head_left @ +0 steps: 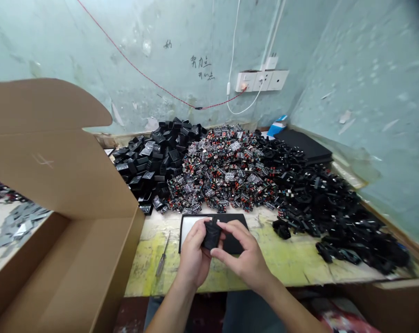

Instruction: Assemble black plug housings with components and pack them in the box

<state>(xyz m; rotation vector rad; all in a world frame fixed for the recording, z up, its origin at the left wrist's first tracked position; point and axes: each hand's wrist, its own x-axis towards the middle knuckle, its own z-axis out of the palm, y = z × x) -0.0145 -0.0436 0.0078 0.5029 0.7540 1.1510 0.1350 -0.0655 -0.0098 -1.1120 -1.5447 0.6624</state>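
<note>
A small black plastic casing (212, 235) is held over a black tray (235, 245) near the front of the table. My left hand (194, 252) has its fingers wrapped round the casing from the left. My right hand (242, 249) is at the casing's right side, its index fingertip at the upper edge and its thumb near the lower edge. Whether the right fingers grip anything is too small to tell. A white sheet or pad (191, 225) shows in the tray's left part. Left of the tray lies a screwdriver (163, 256).
Behind the tray are heaps of black casings (160, 155), circuit boards (226, 171) and black parts (323, 199). An open cardboard box (74, 259) stands at the left. Sockets (263, 81) with cables are on the wall. Flat black sheets (304, 143) lie at the back right.
</note>
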